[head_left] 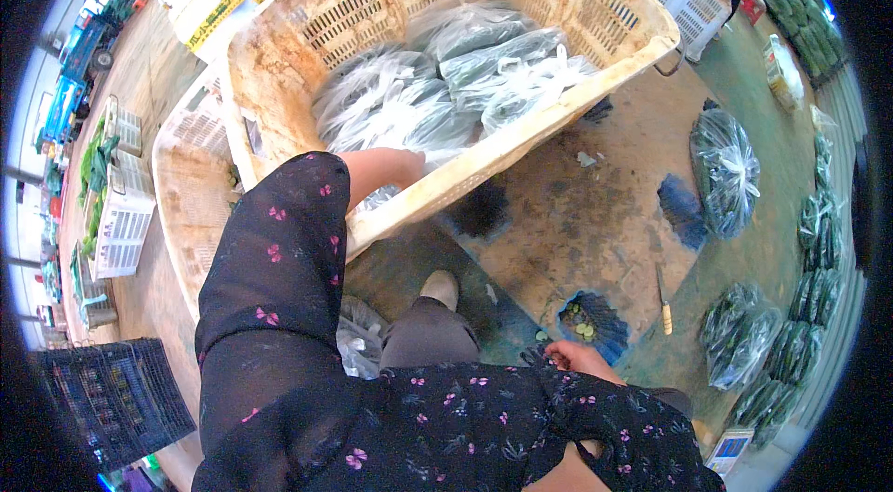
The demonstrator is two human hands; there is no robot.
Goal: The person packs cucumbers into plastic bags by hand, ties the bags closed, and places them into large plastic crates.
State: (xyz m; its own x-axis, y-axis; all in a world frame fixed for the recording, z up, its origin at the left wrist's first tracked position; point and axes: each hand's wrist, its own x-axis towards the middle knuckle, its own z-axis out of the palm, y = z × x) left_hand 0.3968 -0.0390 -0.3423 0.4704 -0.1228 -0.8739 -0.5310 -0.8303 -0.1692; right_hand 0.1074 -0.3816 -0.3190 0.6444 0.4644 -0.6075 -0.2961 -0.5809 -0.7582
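Observation:
My left arm reaches over the near rim of a large, stained cream plastic crate [279,55]. My left hand [402,168] is down inside it, against the clear plastic bags [400,111] that hold dark green contents. Its fingers are hidden by the bags and the rim, so their grip does not show. Low at my right side, my right hand [575,357] is closed with curled fingers. Whatever it may hold is too small to make out. The hand is beside a blue-edged hollow [605,329] with green slices in it.
A knife [666,306] with a pale handle lies to the right. Bagged green produce [726,171] rests beyond it, with more bags [739,334] nearer. A second cream crate [181,176] stands under the first; a black crate [116,404] is at left.

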